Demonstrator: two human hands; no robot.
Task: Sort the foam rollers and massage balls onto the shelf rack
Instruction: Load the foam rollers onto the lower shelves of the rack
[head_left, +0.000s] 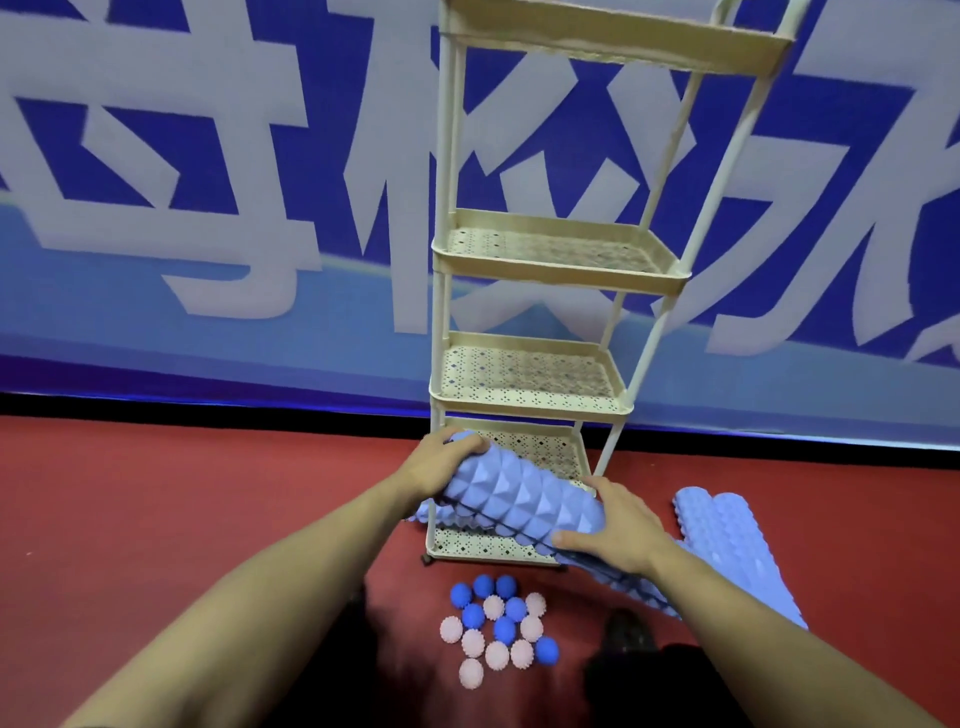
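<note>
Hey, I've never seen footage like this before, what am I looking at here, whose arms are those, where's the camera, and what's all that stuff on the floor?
There is no machine here. One camera sits on a person's head and looks forward and down, so the two bare arms are that person's own. The left hand and right hand grip the two ends of a bumpy lilac foam roller, held over the bottom tier of a cream shelf rack. Another roller seems to lie just beneath it. The three tiers above look bare. More lilac rollers lie on the red floor to the right. Nearer the person sits a cluster of spiky massage balls, some blue, some pink. Behind stands a blue banner with large white characters.
</note>
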